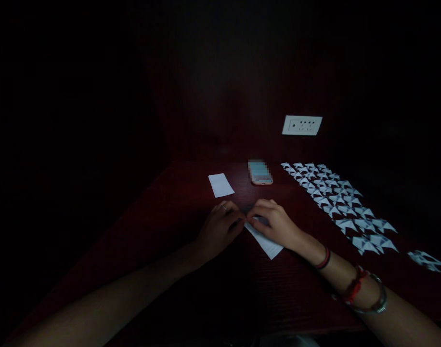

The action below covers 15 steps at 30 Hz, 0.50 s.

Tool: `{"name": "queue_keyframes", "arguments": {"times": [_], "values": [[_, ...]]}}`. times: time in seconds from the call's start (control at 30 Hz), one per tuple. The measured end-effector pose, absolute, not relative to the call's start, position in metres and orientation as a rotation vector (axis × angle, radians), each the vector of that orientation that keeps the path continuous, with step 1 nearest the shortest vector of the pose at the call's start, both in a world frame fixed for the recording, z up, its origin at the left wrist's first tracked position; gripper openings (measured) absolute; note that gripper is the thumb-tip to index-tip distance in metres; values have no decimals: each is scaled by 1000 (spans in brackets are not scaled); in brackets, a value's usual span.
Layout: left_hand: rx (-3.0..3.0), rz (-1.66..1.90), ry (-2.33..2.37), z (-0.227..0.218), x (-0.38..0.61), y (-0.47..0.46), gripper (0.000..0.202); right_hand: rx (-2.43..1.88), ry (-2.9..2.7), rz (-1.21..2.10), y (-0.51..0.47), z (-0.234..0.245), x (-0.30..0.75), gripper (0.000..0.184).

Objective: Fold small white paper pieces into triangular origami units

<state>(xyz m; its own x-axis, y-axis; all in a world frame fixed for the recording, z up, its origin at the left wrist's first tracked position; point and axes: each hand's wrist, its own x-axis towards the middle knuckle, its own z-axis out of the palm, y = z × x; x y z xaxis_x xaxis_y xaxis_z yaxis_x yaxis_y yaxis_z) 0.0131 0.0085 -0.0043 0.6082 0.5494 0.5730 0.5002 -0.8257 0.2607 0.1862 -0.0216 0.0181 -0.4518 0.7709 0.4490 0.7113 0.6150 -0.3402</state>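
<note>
Both hands meet over a piece of white paper (266,243) on the dark red table. My left hand (222,224), with a ring on one finger, pinches the paper's far left tip between thumb and fingers. Close beside it, my right hand (273,221) is closed on the same end, its thumb along the paper. The paper's wider end points toward me, below the right palm, and shows faint print. The fingers hide the pinched tip. Just beyond the left hand lies a small stack of white paper sheets (221,185).
A phone (260,172) with a lit, blurred screen lies past the hands. Several rows of folded white paper figures (336,197) cover the table's right side, with another folded paper figure (426,260) nearer me. A socket plate (302,125) is on the back wall. The surroundings are very dark.
</note>
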Motion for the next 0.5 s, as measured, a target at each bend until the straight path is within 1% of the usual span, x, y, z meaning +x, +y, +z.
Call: {"name": "queue_keyframes", "arguments": {"times": [0.1, 0.27, 0.43, 0.5], "values": [[2804, 1028, 857, -4, 12, 5, 12, -1148, -2335, 108, -25, 21, 184, 12], [2806, 1060, 826, -1, 13, 1, 12, -1135, -2430, 141, -27, 31, 192, 8], [2724, 1060, 883, 3, 11, 1, 11, -1146, -2472, 148, -19, 39, 221, 10], [2693, 1058, 931, 4, 9, 3, 10, -1213, -2436, 69, -15, 40, 236, 10]]}}
